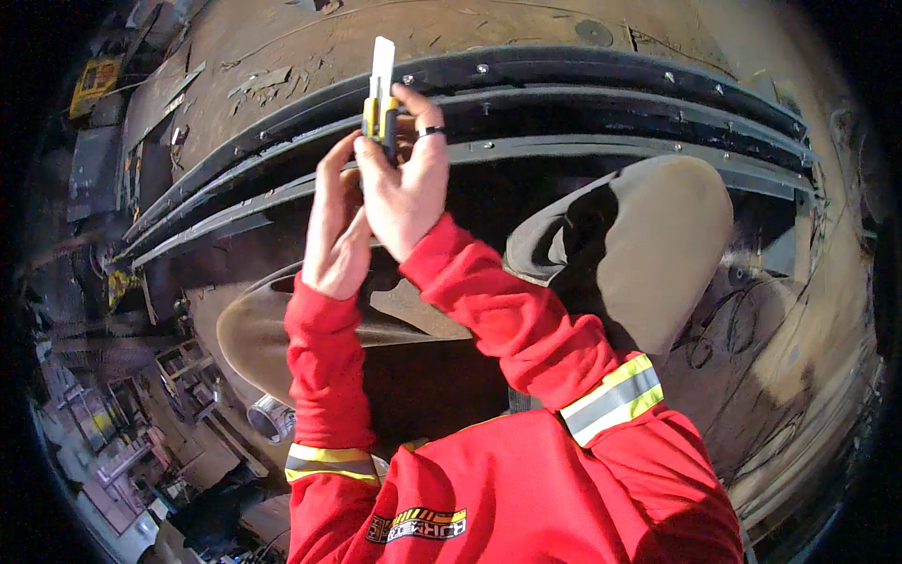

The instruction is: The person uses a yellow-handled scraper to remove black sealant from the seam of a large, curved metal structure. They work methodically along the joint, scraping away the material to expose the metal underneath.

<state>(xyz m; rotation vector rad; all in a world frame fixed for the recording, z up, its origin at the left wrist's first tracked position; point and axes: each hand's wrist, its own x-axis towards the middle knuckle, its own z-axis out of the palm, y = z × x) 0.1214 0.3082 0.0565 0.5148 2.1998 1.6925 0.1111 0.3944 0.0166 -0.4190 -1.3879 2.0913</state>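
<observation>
A yellow-and-black utility knife points away from me, its wide pale blade bare at the far end. Fingers and thumb of my right hand wrap round its handle; a dark ring is on one finger. Close against it on the left is my left hand, fingers stretched up beside the lower handle. Its fingertips are partly hidden behind the right hand, so whether they touch the knife is unclear. Both hands are over long dark metal rails with bolts along them, which cross in front of my knees.
My bent knees rise on both sides. Beyond the rails, the brown floor has scraps on it. A yellow tool or case is at far left. A metal can and wooden pieces clutter the lower left; cables lie right.
</observation>
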